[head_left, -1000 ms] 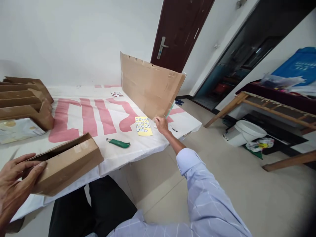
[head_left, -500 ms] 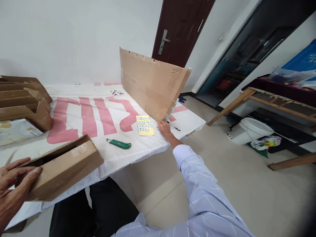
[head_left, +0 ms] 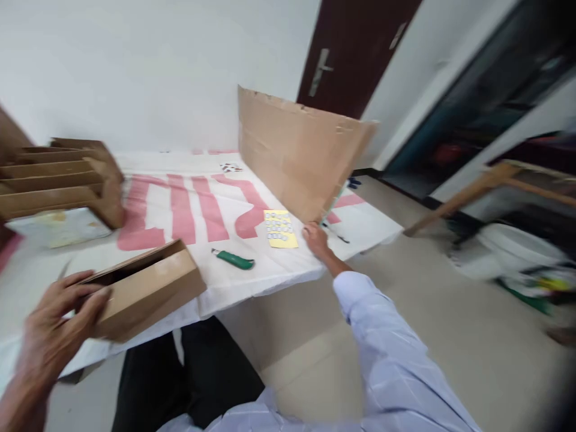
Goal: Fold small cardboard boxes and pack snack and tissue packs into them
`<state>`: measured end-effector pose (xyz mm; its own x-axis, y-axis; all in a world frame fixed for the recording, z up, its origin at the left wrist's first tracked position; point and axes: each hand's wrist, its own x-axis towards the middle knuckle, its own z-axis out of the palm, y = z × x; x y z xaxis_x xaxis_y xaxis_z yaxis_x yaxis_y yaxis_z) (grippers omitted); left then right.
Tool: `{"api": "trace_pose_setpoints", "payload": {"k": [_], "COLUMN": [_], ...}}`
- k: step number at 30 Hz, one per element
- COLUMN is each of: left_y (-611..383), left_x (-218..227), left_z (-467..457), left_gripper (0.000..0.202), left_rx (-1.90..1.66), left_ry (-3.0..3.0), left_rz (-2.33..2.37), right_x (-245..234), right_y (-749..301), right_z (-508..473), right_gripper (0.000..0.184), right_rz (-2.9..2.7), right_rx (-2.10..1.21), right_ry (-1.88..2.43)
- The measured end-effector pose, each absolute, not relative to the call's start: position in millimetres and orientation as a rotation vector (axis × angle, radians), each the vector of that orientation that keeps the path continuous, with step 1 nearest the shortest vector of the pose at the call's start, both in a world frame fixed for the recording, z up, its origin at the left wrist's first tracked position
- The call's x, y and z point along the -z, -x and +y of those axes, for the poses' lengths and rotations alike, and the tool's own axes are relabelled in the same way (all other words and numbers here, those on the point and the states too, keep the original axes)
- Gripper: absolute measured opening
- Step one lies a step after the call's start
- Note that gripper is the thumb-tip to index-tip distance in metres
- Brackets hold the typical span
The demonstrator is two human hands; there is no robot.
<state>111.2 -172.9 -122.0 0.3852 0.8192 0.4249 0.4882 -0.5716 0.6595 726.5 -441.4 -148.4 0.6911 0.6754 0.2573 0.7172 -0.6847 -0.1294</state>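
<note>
My left hand [head_left: 56,324] is closed round the near end of a long, open cardboard box [head_left: 148,288] that lies at the front edge of the table [head_left: 270,273]. My right hand [head_left: 316,237] reaches out to the bottom corner of a large cardboard sheet [head_left: 297,153], which stands on edge across the table. Its fingers are curled at that corner. A yellow sheet of small stickers [head_left: 279,228] lies just left of this hand. A green utility knife [head_left: 234,259] lies between the two hands. The picture is smeared by motion.
The table is covered by a white banner with big pink letters [head_left: 180,207]. Folded cardboard pieces [head_left: 58,180] are stacked at the far left. A black pen [head_left: 335,233] lies behind the sheet. A dark door [head_left: 355,48], a wooden bench [head_left: 490,180] and a white bucket [head_left: 517,255] are to the right.
The view has swung left, so everything sits further right in the picture. My right hand stays at the sheet's bottom corner, and my left hand keeps hold of the box.
</note>
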Motion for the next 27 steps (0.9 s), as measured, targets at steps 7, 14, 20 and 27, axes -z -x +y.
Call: {"api": "trace_pose_setpoints", "payload": {"k": [7,14,20,27], "left_y": [-139.5,-119.7,-113.5,-108.5], "left_x": [81.4,85.3,85.1,82.1], "left_z": [-192.0,-181.1,-179.3,-182.4], "left_gripper": [0.036,0.046,0.055,0.074], "left_rx": [-1.073,-1.053,-1.011,-0.919], "left_ry": [-2.102,-2.027,-2.017,-2.053], "left_rz": [1.066,1.001,0.980,0.930], "right_x": [176.4,169.7,162.1,151.9], "right_y": [-761.1,-764.5,-757.0,-748.9], "right_z": [-421.4,-420.0,-417.4,-413.5], "right_gripper": [0.011,0.019,0.015,0.022], "right_rz": [-0.967,-0.951,-0.928,-0.967], "right_rx": [0.312,0.253,0.248,0.198], "right_ry": [2.524,2.472,2.500,2.712]}}
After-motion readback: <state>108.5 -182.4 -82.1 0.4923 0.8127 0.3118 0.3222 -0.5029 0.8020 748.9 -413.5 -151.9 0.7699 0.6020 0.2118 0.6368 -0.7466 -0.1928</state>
